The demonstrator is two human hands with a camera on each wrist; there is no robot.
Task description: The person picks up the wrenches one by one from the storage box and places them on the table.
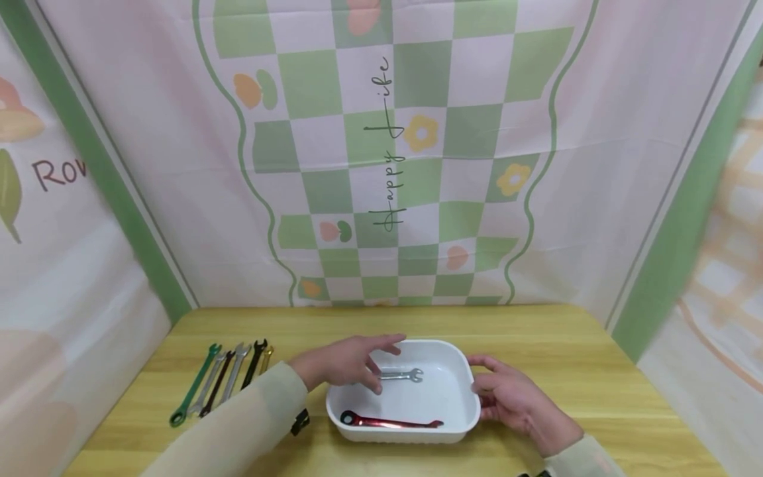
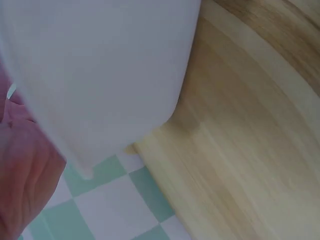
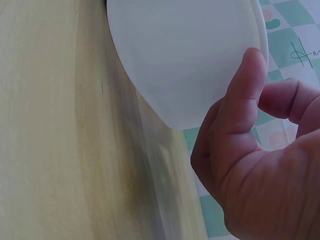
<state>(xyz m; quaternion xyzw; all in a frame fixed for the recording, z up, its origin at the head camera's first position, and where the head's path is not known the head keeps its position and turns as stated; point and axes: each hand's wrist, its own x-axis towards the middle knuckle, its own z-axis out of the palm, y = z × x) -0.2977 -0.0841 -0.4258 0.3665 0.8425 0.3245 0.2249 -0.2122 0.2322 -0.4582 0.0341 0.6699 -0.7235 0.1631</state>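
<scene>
A white rectangular tray (image 1: 411,436) stands on the table. Inside it lie a red ratchet wrench (image 1: 393,422) along the near side and a silver wrench (image 1: 408,375) farther back. My left hand (image 1: 352,361) hovers over the tray's left side with its fingers spread, and it hides the silver wrench's left end. In the left wrist view only part of that hand (image 2: 27,175) shows, above the tray's rim. At the tray's right end my right hand (image 1: 507,397) grips the rim; the right wrist view has curled fingers (image 3: 245,100) against the outer wall.
Left of the tray, several wrenches lie side by side on the wooden table (image 1: 596,397), among them a green ratchet wrench (image 1: 197,387), a black one (image 1: 254,364) and a gold one (image 1: 267,358). A patterned curtain (image 1: 477,139) hangs behind the table.
</scene>
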